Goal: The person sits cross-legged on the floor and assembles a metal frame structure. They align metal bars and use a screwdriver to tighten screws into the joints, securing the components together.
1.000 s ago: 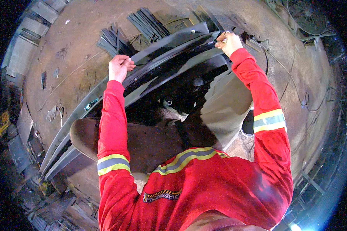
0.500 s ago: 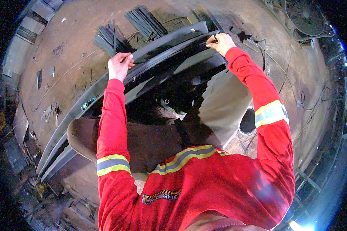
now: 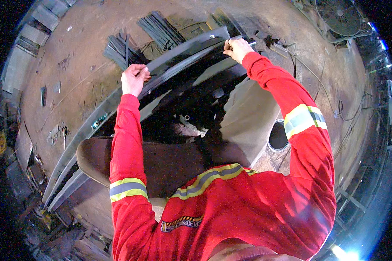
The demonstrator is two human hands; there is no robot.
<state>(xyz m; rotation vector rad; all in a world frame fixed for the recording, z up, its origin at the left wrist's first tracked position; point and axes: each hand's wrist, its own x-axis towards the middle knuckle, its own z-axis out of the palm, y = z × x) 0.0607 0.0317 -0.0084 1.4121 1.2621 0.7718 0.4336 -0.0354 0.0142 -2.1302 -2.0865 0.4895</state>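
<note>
Worker: seen from just beside, seated or crouched low, in a red top with reflective bands, knees bent; twelve is straight ahead of the wearer.
Long beams [image 3: 191, 45]: dark metal lengths lying side by side, running from about half past twelve round to eight, across in front of the legs; both hands are at their upper stretch.
Left hand [image 3: 134, 79]: toward ten, over the beams' outer edge, thumb and fingertips together; a dark sliver [image 3: 152, 75] shows at the tips, too small for me to name, and I can't tell whether it is gripped.
Right hand [image 3: 238, 49]: at one o'clock, near the far end of the beams, a dark ring on a finger; its fingers are curled, but I can't tell whether they are clamped on anything.
Small teal cluster [image 3: 99, 121]: at nine, on the outermost beam, beyond the left sleeve.
Thin dark bars [image 3: 161, 30]: one bundle past eleven, on the floor beyond the beams; a second bundle [image 3: 119, 50] nearer half past ten.
Round dark-mouthed container [image 3: 278, 135]: at three, between the right leg and right sleeve.
Cable [image 3: 320, 80]: loosely strung over the floor [image 3: 87, 39], past two.
Big round fan [image 3: 339, 16]: toward two, well apart from the worker.
</note>
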